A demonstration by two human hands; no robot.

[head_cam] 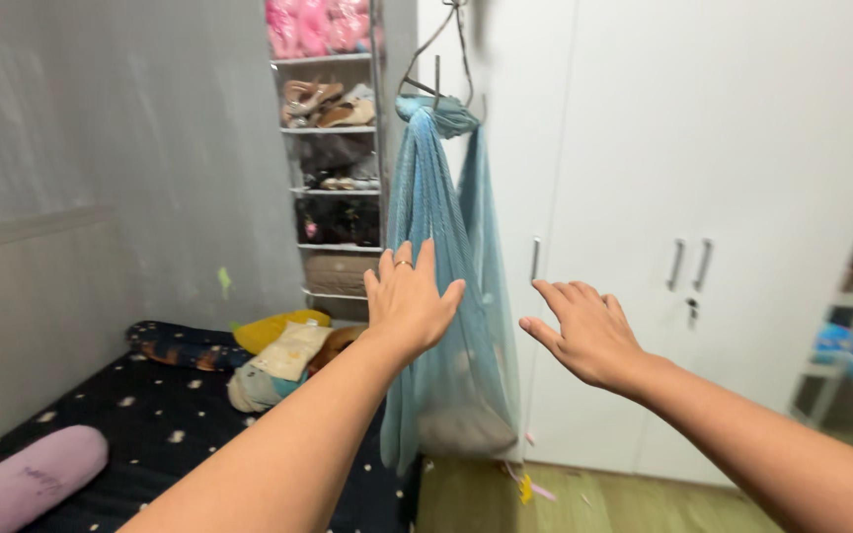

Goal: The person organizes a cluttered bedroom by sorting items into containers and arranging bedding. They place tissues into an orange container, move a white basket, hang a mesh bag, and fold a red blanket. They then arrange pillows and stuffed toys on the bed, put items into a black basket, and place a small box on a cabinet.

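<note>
Our left hand (409, 301) is spread open against the blue cloth (451, 286) hanging from a hook (436, 49) on the wardrobe (742, 197); our right hand (584, 331), open and empty, hovers just beside it.

Both forearms are bare, with no sleeves in view; the left hand (409, 301) wears a thin ring on one finger; the right hand (589, 334) carries no ring, watch or glove; nails are short and unpainted.
</note>
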